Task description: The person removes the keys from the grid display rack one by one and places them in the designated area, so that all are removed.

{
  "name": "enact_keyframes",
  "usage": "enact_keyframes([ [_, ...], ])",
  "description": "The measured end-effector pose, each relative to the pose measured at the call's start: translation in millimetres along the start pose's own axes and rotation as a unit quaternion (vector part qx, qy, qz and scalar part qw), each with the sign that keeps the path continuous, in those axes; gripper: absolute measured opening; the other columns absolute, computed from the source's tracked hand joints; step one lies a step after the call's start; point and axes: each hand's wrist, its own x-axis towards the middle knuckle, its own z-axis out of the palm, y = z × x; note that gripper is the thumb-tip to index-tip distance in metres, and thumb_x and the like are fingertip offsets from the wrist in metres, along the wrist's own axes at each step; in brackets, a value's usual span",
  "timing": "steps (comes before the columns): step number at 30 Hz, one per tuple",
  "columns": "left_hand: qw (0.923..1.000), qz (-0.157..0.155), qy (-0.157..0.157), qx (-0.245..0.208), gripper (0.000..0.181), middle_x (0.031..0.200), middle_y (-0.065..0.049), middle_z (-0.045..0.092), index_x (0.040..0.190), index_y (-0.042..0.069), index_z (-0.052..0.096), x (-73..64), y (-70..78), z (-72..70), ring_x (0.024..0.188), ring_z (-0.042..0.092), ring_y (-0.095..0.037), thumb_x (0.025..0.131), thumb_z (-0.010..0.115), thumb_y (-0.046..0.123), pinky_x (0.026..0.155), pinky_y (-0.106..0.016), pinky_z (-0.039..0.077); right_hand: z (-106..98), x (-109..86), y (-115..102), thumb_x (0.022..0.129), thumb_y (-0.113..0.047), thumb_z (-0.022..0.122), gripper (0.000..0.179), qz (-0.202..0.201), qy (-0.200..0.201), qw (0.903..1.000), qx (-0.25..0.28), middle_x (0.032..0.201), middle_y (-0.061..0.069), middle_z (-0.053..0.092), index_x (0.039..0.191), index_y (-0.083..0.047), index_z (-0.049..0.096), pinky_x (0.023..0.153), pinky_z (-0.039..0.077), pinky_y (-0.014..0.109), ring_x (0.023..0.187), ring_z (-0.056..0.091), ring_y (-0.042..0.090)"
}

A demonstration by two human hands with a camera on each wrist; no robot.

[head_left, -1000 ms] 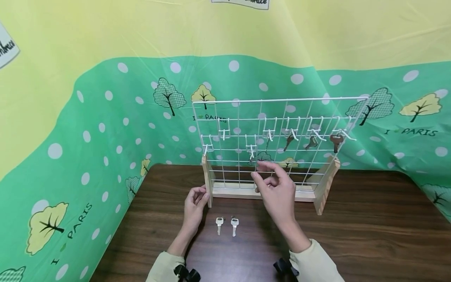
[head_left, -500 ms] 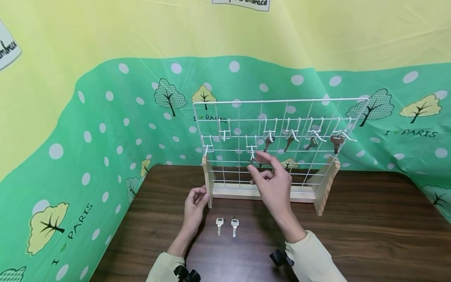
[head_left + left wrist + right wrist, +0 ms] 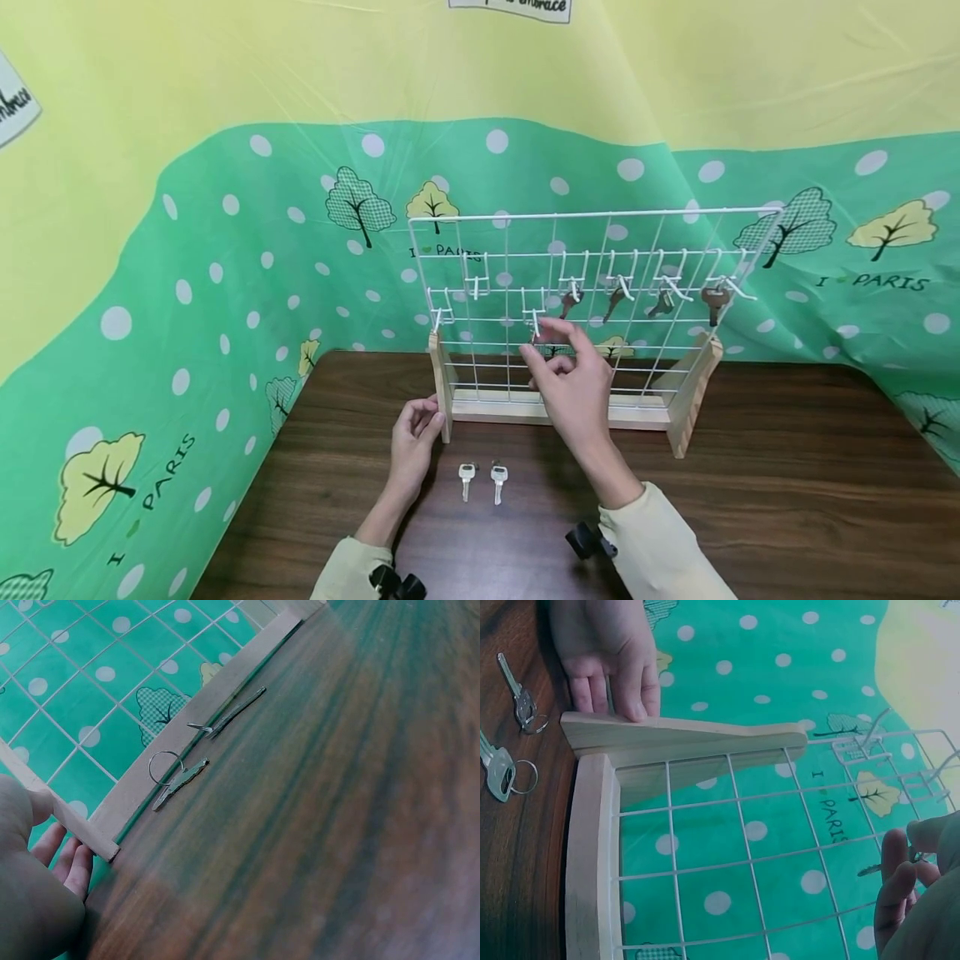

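Keys (image 3: 715,307) hang on hooks (image 3: 678,290); right fingers (image 3: 567,330) pinch another key (image 3: 869,870), left fingers (image 3: 79,874) the rack (image 3: 498,410).

Worktop (image 3: 795,500): dark brown, wood-grained.
Printed cloth (image 3: 300,179): behind and left of the worktop, yellow above dotted green.
Yellow tree print (image 3: 892,227): above the worktop's back right corner.
PARIS lettering (image 3: 889,283): beyond that same worktop corner.

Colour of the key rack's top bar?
White; the top bar shows best in the head view.
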Motion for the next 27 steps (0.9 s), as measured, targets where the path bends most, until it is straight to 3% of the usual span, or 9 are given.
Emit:
enact_keyframes([
  [7, 1.0, 0.0, -0.001, -0.002, 0.02, 0.145, -0.033, 0.064, 0.118, -0.019, 0.055, 0.3, -1.1, -0.5, 0.124, 0.066, -0.004, 0.104, 0.066, -0.01, 0.111, -0.019, 0.051, -1.3, 0.1, 0.0, 0.098, 0.0, 0.083, 0.03, 0.001, 0.006, 0.9999, 0.014, 0.106, 0.014, 0.075, 0.127, -0.002, 0.076, 0.051, 0.052, 0.019, 0.053, 0.067, 0.022],
  [12, 1.0, 0.002, -0.001, -0.002, 0.02, 0.145, -0.033, 0.064, 0.119, -0.019, 0.055, 0.7, -1.5, -0.7, 0.124, 0.066, -0.004, 0.104, 0.066, -0.01, 0.112, -0.019, 0.05, -3.0, -0.5, -3.3, 0.098, 0.0, 0.083, 0.029, -0.001, 0.006, 0.9999, 0.016, 0.105, 0.01, 0.075, 0.126, -0.003, 0.077, 0.048, 0.048, 0.019, 0.053, 0.066, 0.027],
  [19, 1.0, -0.001, -0.001, 0.0, 0.02, 0.145, -0.032, 0.064, 0.118, -0.019, 0.055, 0.4, -1.5, -1.1, 0.126, 0.065, -0.006, 0.105, 0.066, -0.009, 0.113, -0.02, 0.05, -4.7, -4.4, -5.7, 0.097, -0.001, 0.084, 0.028, -0.001, 0.01, 0.9999, 0.008, 0.104, 0.008, 0.076, 0.124, -0.004, 0.078, 0.048, 0.041, 0.018, 0.051, 0.06, 0.013],
  [27, 1.0, -0.001, -0.001, 0.0, 0.02, 0.145, -0.032, 0.064, 0.118, -0.018, 0.055, 1.2, -1.2, -1.1, 0.126, 0.065, -0.007, 0.105, 0.066, -0.009, 0.112, -0.02, 0.051, -7.3, -8.8, -7.2, 0.096, 0.002, 0.085, 0.03, -0.008, 0.008, 0.9999, 0.012, 0.106, 0.008, 0.075, 0.125, -0.001, 0.078, 0.048, 0.039, 0.016, 0.053, 0.055, 0.006],
])
